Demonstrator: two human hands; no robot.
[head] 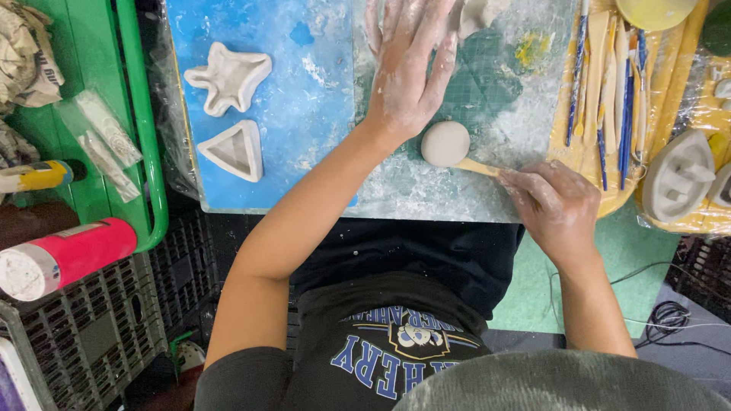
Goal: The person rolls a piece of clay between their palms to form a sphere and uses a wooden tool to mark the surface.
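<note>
Right hand (pixel 556 204) pinches a thin wooden modelling stick (pixel 478 167), tip against the round pale clay ball (pixel 445 143) mid-frame on the surface. Left hand (pixel 407 72) lies spread open, probably flat on the mat, holding nothing.

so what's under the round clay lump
The round clay lump sits on a clay-smeared green cutting mat. A wooden tool held in the right hand touches its lower edge. The mat directly beneath the lump is covered.
</note>
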